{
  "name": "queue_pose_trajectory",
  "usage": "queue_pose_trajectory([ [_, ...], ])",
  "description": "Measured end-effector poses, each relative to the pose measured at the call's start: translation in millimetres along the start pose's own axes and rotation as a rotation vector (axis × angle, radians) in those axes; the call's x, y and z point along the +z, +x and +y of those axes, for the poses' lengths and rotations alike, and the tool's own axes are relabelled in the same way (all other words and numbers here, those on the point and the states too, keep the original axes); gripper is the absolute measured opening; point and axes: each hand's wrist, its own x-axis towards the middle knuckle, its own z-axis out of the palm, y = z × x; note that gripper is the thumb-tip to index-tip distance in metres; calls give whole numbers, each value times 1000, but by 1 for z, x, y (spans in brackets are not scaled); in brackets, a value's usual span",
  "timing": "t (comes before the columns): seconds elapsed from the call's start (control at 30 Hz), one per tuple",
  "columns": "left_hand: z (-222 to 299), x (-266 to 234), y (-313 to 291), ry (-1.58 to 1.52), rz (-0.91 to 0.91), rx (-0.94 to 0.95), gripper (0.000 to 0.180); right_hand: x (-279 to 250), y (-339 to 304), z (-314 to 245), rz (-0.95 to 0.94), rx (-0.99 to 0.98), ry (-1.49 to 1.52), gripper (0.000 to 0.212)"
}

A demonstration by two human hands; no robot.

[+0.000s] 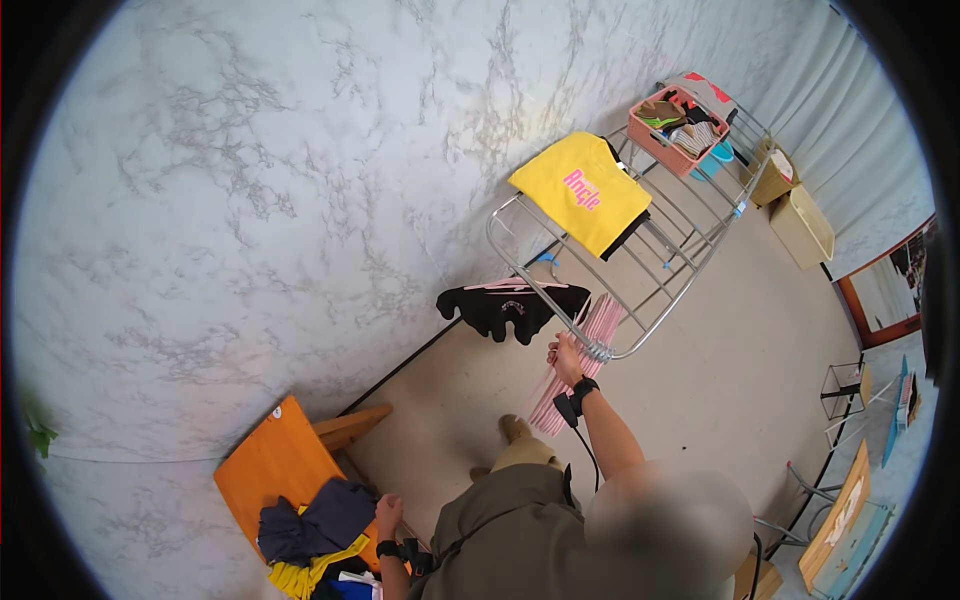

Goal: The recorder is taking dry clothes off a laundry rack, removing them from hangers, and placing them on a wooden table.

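Note:
My right hand (566, 360) is at the near end of a metal drying rack (660, 340), its fingers curled on a bundle of pink hangers (548, 408) whose metal hooks gather at the rail. Just left of it, a black garment (510, 312) with pink trim hangs below the rack. My left hand (389, 514) is low beside a dark grey garment (325, 522) lying on an orange wooden surface (270, 448). Its fingers are too small and partly hidden to read. Beneath the grey garment lie yellow cloth (295, 580) and other clothes.
A yellow shirt (580, 195) lies flat across the rack. Farther along it stands a pink basket (668, 152) of clothes, near a blue basin (714, 162). A beige bin (802, 228) and a framed picture (890, 280) are at the right. Small tables (835, 520) stand at the lower right.

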Motion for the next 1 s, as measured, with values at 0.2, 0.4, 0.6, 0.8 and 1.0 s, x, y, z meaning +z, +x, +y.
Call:
queue_pose_trajectory([
  [0.2,22,-5,-9,-15,-41,-50,27,0,9,-2,75,-19,-48,30],
  [0.4,32,-3,-18,-112,-125,-146,30,8,0,-5,168,-120,-56,29],
  [0.6,23,6,-13,-152,-145,-85,25,1,3,13,336,-135,-40,28],
  [0.8,22,6,-9,-192,-161,-104,25,-8,16,37,574,-139,-288,42],
  [1.0,30,15,-15,-215,-184,-116,26,29,-33,27,609,-270,-430,60],
])
